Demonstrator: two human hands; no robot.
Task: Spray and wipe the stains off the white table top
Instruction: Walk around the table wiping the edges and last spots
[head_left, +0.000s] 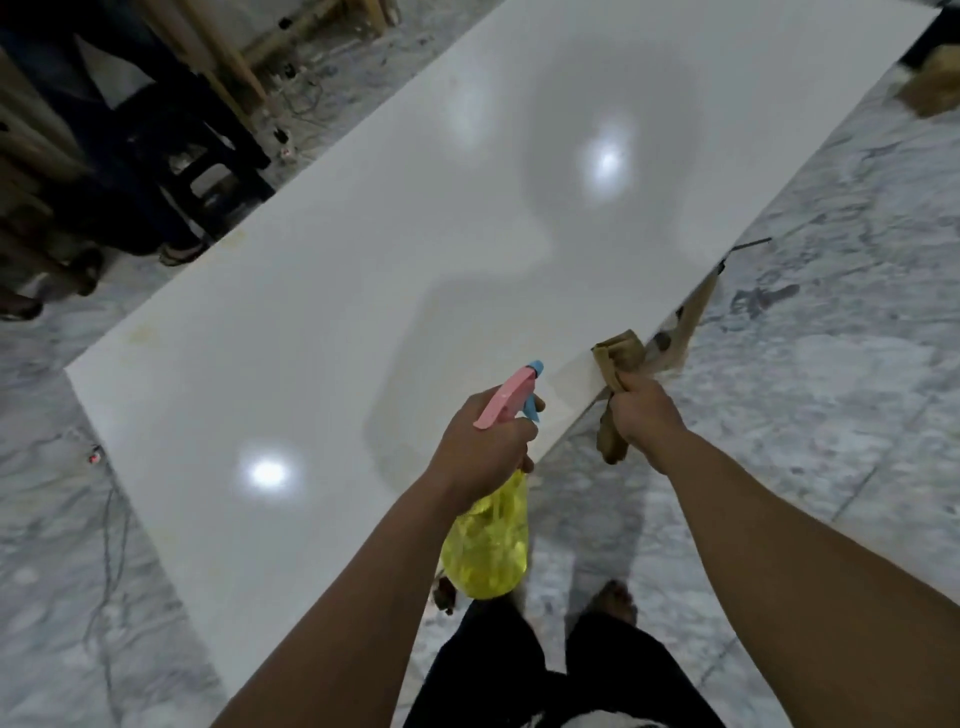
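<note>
The white table top (363, 270) stretches away from me, glossy, with faint yellowish marks near its left edge. My left hand (483, 447) grips a yellow spray bottle (488, 551) by its pink head with a blue nozzle and trigger, held over the table's near right edge with the nozzle pointing away from me over the table. My right hand (644, 410) clutches a brown cloth (621, 353) pressed on the table's right edge; part of the cloth hangs below my fist.
Grey marbled floor (831, 415) surrounds the table. A dark stool (208, 171) and wooden furniture stand at the far left, with someone's feet (179, 253) beside them. Cables (106, 519) trail on the floor at the left. A wooden table leg (696, 312) shows under the right edge.
</note>
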